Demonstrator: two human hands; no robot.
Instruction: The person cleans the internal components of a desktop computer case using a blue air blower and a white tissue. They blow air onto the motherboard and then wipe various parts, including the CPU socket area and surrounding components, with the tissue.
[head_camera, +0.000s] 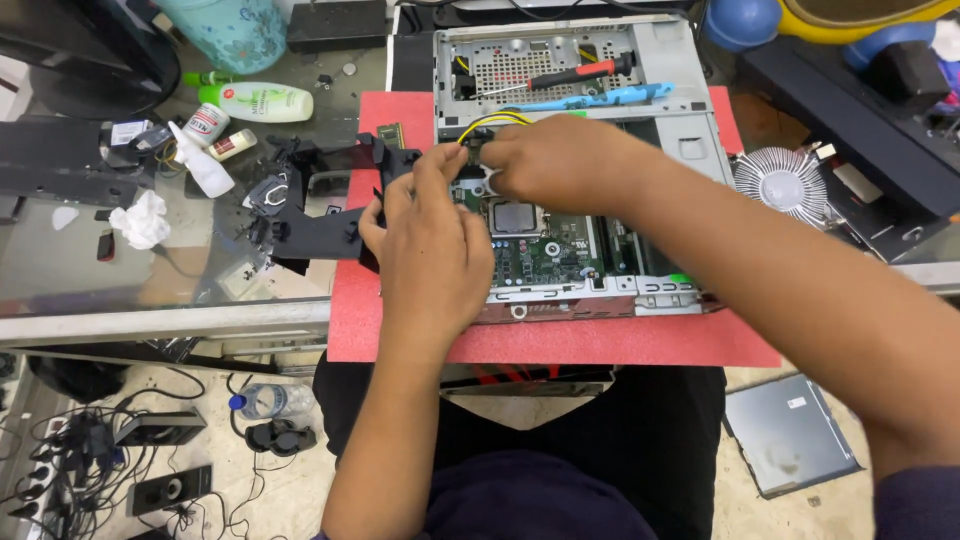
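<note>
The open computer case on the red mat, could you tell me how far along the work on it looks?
Done: the computer case is open, the processor bare, the heatsink fan lying beside it and a black plastic shroud off to the left. In hand: the left hand and right hand meet at the yellow cable connector. Left: fan and shroud remain unfitted.

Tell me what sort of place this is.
Most likely a computer repair bench. An opened desktop computer case lies on a red mat with its motherboard exposed, a red-handled screwdriver rests inside it, and a removed heatsink fan sits beside it. Both hands, left and right, work at the board.
</note>
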